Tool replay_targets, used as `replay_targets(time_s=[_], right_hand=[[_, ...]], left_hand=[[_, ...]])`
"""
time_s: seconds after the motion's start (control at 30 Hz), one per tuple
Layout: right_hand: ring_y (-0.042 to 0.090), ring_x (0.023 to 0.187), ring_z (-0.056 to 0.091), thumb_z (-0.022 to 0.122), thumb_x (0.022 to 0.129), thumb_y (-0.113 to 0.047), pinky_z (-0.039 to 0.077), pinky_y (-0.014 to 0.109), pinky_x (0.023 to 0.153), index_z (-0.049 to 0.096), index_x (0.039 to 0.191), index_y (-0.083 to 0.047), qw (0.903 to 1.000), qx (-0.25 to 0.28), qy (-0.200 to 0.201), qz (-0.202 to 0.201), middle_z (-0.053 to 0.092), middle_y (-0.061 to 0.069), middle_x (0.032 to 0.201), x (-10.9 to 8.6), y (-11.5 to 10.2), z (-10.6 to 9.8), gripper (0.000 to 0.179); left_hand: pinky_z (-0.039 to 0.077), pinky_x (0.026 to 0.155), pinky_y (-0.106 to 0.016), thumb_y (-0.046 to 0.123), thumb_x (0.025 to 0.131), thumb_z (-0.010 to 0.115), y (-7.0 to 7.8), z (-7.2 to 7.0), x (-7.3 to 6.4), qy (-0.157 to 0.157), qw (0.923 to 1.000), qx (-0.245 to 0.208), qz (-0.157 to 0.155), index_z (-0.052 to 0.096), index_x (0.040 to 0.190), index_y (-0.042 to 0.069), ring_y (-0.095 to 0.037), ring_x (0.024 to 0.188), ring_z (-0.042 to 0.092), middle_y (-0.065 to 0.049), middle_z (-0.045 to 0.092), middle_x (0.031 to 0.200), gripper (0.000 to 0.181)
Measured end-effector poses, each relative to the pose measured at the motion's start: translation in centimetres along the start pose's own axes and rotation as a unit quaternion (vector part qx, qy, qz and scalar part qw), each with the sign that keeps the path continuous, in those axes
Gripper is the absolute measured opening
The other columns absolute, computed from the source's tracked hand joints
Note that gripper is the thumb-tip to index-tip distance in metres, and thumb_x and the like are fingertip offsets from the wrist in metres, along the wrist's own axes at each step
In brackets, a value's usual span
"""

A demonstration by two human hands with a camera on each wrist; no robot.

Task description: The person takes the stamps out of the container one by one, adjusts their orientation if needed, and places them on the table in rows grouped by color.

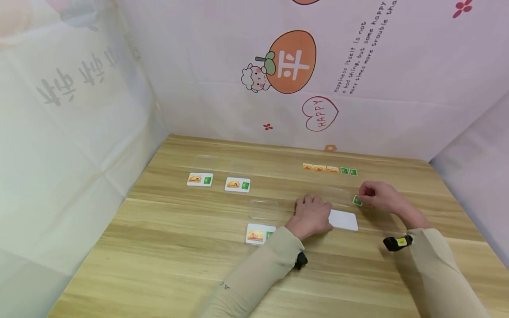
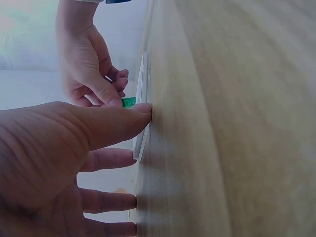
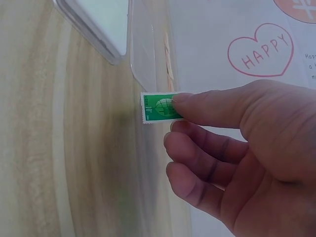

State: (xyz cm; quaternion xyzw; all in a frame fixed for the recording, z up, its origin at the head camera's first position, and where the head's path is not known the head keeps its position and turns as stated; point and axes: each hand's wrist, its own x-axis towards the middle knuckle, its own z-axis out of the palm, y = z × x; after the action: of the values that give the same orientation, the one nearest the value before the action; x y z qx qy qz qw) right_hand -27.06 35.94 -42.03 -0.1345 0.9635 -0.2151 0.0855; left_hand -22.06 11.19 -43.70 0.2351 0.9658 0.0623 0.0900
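Note:
My right hand (image 1: 379, 196) pinches a small green postage stamp (image 3: 159, 107) between thumb and index finger, just above the table. The stamp has a perforated white border and a globe design. My left hand (image 1: 312, 216) holds the left end of a blank white card (image 1: 343, 220), with thumb and index finger at opposite edges. In the left wrist view its other fingertips touch the tabletop, and the card (image 2: 141, 98) lies on a clear layer. Behind that card is a clear plastic cover (image 1: 336, 195).
A row of stamps (image 1: 319, 168) lies toward the back, orange ones left and green ones right. On the left are three cards bearing stamps: one card (image 1: 200, 179), another (image 1: 237, 184), and one (image 1: 255, 234) partly behind the left sleeve. Clear covers (image 1: 264, 210) lie behind them.

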Motion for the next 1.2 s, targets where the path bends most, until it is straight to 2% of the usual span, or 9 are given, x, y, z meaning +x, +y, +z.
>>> replay_targets(time_s=[0.27,0.83,1.0,1.2], right_hand=[[0.015,0.068,0.051,0.065,0.094,-0.014,0.044,0.026,0.056,0.061,0.092,-0.007,0.9999,-0.004,-0.012,0.010,0.058,0.004,0.079,0.2,0.2,0.3,0.009],[0.013,0.067,0.049,0.067,0.092,-0.012,0.041,0.026,0.056,0.062,0.088,-0.007,0.9995,-0.029,0.004,-0.009,0.058,0.002,0.074,1.9,0.7,-0.1,0.008],[0.016,0.069,0.052,0.065,0.092,-0.011,0.044,0.028,0.057,0.062,0.089,-0.006,0.9996,-0.025,-0.009,0.007,0.060,0.004,0.077,2.2,1.0,-0.4,0.006],[0.016,0.070,0.055,0.064,0.092,-0.010,0.045,0.030,0.059,0.061,0.089,-0.005,0.9995,-0.029,-0.012,0.001,0.064,0.007,0.080,2.7,1.4,-1.4,0.007]], left_hand=[[0.038,0.100,-0.045,0.056,0.087,0.066,0.1,0.1,-0.2,-0.004,1.0000,0.001,0.001,0.059,0.126,0.035,-0.023,0.124,0.044,0.002,0.054,0.128,0.046],[0.038,0.100,-0.046,0.056,0.087,0.066,-0.4,0.3,-0.1,-0.004,1.0000,-0.001,-0.001,0.058,0.128,0.034,-0.024,0.124,0.044,0.001,0.054,0.129,0.047],[0.038,0.101,-0.046,0.057,0.087,0.065,-0.3,0.3,0.0,-0.005,1.0000,0.001,0.002,0.058,0.128,0.034,-0.024,0.126,0.044,0.001,0.053,0.131,0.047],[0.038,0.101,-0.046,0.056,0.088,0.065,-0.2,0.1,0.2,-0.003,1.0000,-0.004,0.004,0.058,0.125,0.034,-0.023,0.122,0.045,0.002,0.054,0.127,0.044]])
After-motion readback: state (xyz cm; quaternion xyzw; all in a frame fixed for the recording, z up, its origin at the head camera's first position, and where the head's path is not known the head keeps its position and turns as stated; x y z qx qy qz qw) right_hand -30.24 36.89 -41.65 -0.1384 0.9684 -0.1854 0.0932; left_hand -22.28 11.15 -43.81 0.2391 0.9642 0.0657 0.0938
